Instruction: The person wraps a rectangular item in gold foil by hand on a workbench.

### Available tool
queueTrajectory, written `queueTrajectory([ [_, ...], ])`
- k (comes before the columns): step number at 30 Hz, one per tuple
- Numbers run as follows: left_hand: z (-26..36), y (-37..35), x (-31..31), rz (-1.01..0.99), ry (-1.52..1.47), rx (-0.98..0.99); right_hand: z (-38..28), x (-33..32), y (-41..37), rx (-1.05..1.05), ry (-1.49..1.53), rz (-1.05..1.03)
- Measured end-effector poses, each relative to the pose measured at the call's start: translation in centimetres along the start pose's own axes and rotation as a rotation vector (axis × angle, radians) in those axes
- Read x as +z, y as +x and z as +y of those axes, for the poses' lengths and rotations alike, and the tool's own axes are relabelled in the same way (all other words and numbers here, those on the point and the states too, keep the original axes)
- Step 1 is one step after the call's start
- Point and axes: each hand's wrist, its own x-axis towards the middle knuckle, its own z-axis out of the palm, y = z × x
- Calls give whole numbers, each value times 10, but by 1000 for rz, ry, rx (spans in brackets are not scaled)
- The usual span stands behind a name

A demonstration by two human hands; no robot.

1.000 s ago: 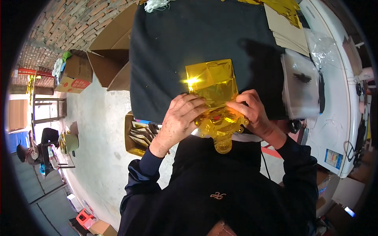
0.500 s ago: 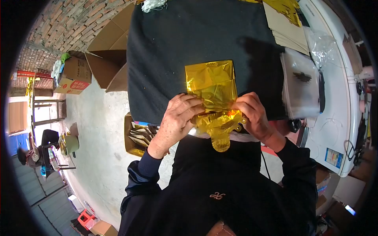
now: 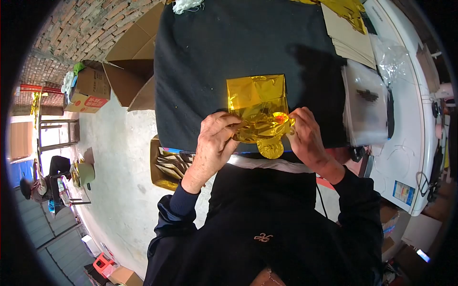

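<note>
A shiny gold foil sheet, folded into a roughly square packet, lies on the black table cloth at its near edge. Its lower part is crumpled and folded up, and a rounded foil tab hangs toward my body. At the left side of the foil, my left hand pinches the edge between thumb and fingers. My right hand grips the opposite edge, near a small foil curl and an orange-red reflection. The fingertips of both hands are partly hidden by the foil.
Clear plastic bags and brown cardboard sheets lie along the table's right side, with more gold foil above. An open carton stands left of the table. Below the edge sits a box of folded pieces.
Both hands have lifted the lower foil flap up and away from my body, onto the packet. The hanging tab now sits higher, closer to the table edge.
</note>
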Motion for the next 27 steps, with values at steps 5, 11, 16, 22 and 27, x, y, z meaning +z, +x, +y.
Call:
queueTrajectory([
  [5,0,2,9,163,88,-73,-1,4,5,97,-12,-18],
  [11,-1,13,17,233,184,-163,-2,8,10,156,-3,-15],
  [16,1,16,18,247,212,-201,-3,11,12,219,20,-8],
  [22,0,14,15,238,232,-222,-4,11,13,235,-20,-25],
  [27,4,11,2,168,152,-225,-6,10,15,260,-26,-21],
])
